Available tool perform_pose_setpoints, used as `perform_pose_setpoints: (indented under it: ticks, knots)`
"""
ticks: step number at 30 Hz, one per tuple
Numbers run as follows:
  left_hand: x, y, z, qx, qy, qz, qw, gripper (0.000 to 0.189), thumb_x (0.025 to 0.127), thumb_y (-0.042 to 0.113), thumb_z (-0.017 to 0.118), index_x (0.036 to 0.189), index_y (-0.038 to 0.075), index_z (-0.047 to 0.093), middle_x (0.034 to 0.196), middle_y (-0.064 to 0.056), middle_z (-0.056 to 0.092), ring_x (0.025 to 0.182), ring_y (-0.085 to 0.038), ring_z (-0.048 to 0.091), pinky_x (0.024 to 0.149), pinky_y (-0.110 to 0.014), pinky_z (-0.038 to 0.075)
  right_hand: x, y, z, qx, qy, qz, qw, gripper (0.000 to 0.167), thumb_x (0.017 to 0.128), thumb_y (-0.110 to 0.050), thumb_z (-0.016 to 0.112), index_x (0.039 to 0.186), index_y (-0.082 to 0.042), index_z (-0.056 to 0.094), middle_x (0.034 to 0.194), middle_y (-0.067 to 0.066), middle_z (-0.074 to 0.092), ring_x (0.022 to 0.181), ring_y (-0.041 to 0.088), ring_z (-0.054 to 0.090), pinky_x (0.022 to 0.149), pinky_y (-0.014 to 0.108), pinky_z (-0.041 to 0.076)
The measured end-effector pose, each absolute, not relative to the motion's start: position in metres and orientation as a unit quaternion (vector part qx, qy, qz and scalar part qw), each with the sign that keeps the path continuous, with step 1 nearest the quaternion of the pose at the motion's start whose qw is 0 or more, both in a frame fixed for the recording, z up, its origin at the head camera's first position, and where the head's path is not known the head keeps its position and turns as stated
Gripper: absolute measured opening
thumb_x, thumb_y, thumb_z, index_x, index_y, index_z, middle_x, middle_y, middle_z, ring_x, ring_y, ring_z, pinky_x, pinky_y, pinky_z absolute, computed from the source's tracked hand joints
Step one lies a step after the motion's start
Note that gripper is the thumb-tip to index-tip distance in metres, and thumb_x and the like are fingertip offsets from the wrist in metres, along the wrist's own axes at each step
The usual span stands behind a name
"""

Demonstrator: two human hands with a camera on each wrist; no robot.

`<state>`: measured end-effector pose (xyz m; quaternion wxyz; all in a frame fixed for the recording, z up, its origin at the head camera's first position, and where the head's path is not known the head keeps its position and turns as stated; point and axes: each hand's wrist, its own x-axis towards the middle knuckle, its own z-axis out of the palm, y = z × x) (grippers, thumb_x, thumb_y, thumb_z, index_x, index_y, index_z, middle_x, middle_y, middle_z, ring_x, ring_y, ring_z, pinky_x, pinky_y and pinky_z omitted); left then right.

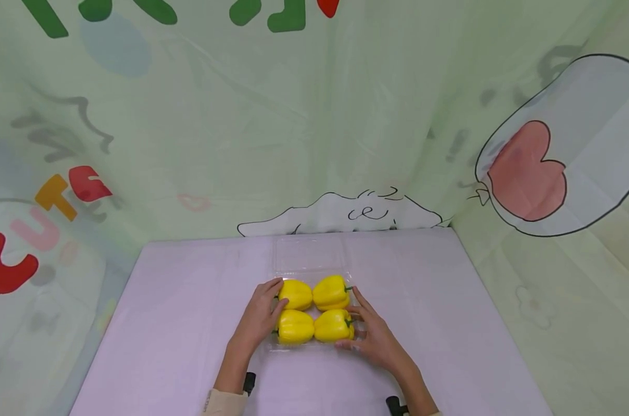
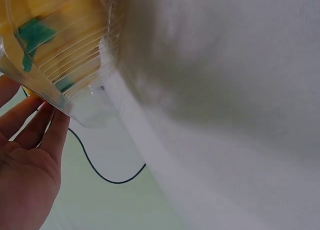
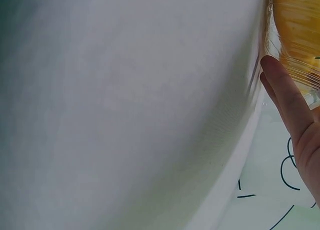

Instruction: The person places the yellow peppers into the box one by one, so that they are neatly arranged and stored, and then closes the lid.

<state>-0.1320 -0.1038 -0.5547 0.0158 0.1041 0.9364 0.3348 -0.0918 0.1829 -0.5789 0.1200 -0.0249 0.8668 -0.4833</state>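
Four-lobed yellow bell peppers, toy-like and glossy, sit in two rows in a clear plastic clamshell box (image 1: 309, 350); the far left pepper (image 1: 296, 294) and far right pepper (image 1: 331, 293) lie behind the near left pepper (image 1: 296, 327) and near right pepper (image 1: 333, 326). Green stems point outward. My left hand (image 1: 259, 315) rests at the box's left side, its thumb by the left peppers; in the left wrist view its fingers (image 2: 54, 132) touch the ribbed wall. My right hand (image 1: 374, 335) spreads along the right side, fingers (image 3: 287, 98) extended against the box.
The box's transparent lid (image 1: 309, 254) lies open toward the back of the pale lilac table (image 1: 189, 323). A printed light green curtain (image 1: 293, 115) hangs behind and at both sides. Dark wrist devices show near the table's front.
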Motion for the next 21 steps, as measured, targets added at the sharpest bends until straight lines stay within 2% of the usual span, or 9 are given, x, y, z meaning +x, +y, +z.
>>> perform_pose_setpoints:
  ticks: [9,15,21]
  knots:
    - [-0.133,-0.109,-0.56,0.102,0.918,0.384,0.001,0.053,0.103,0.024,0.07,0.151,0.006,0.056,0.157,-0.012,0.056,0.145,-0.035,0.054,0.122,-0.055,0.048,-0.092,0.183,-0.577,-0.029,0.867,-0.482,0.12,0.085,0.072,-0.028,0.099,0.146,-0.012,0.06,0.181,-0.004,0.013,0.142,0.031,0.058,0.099,0.032,0.064]
    - [-0.137,-0.115,-0.566,0.105,0.88,0.463,-0.031,0.05,0.1,0.015,0.074,0.147,0.009,0.059,0.146,-0.013,0.062,0.13,-0.034,0.066,0.112,-0.048,0.057,-0.093,0.184,-0.577,-0.035,0.871,-0.475,0.119,0.085,0.072,-0.031,0.098,0.145,-0.012,0.06,0.181,-0.002,0.013,0.142,0.03,0.058,0.1,0.032,0.063]
    - [-0.15,-0.118,-0.568,0.072,0.847,0.514,-0.114,0.041,0.102,0.004,0.066,0.142,0.006,0.061,0.141,-0.019,0.06,0.118,-0.038,0.069,0.095,-0.051,0.066,-0.093,0.184,-0.579,-0.031,0.876,-0.466,0.118,0.087,0.072,-0.035,0.098,0.146,-0.013,0.059,0.181,-0.002,0.014,0.14,0.029,0.059,0.101,0.034,0.063]
